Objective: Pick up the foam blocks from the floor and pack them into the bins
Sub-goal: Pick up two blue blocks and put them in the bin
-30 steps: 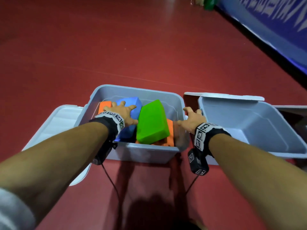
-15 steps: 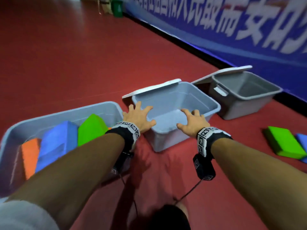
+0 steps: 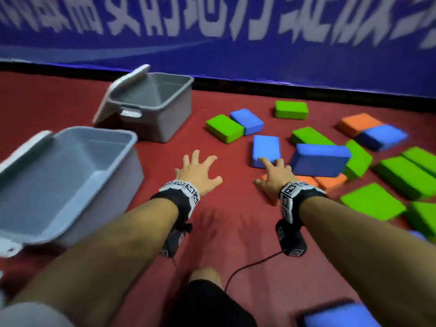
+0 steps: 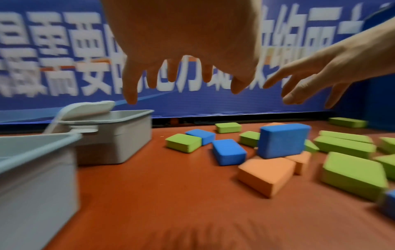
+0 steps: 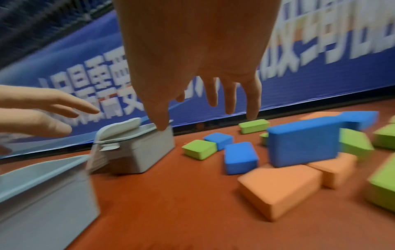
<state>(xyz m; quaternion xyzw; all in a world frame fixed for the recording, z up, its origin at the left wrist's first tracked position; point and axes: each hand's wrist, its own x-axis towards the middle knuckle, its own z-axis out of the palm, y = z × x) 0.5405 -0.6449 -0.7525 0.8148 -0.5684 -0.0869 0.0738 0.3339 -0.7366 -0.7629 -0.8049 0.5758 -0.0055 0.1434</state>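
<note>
Now both hands, the left hand (image 3: 197, 172) and right hand (image 3: 274, 177), are held spread and empty above the floor (image 3: 224, 232), beside scattered foam blocks (image 3: 265, 149).

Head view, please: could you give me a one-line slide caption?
Both hands, left hand and right hand, reach open toward scattered foam blocks beside two empty bins.

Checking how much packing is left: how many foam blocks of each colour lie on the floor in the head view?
Green blocks: 8
Blue blocks: 6, two cut off by the frame edge
Orange blocks: 3, one partly behind the right hand
Total: 17
</note>
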